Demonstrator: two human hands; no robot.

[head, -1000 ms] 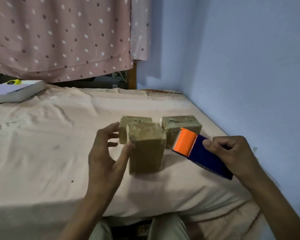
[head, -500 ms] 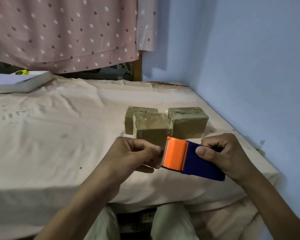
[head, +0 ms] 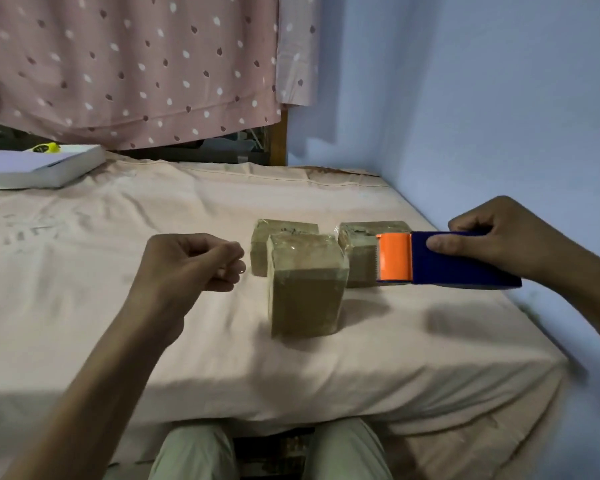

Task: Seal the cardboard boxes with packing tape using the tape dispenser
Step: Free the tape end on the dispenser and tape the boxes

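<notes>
Three cardboard boxes on the bed sheet [head: 84, 306], all glossy with clear tape: front box [head: 307, 289] upright, nearest the body; back-left box [head: 262, 247] at its 11 o'clock, partly hidden behind it; back-right box [head: 359, 258] at its 1 o'clock, partly covered by the dispenser. All closed, contents not visible. One tape dispenser [head: 444, 261], blue body, orange cutter end, held in the air at 3 o'clock of the front box, cutter pointing toward 9. Right hand [head: 499, 237] wraps it, thumb on the near side. Left hand [head: 191, 263] at 9 o'clock of the front box, fingers curled with tips pinched together; can't tell if a clear tape end is between them. One white book [head: 39, 166] at far 10 o'clock. No legible writing anywhere.
</notes>
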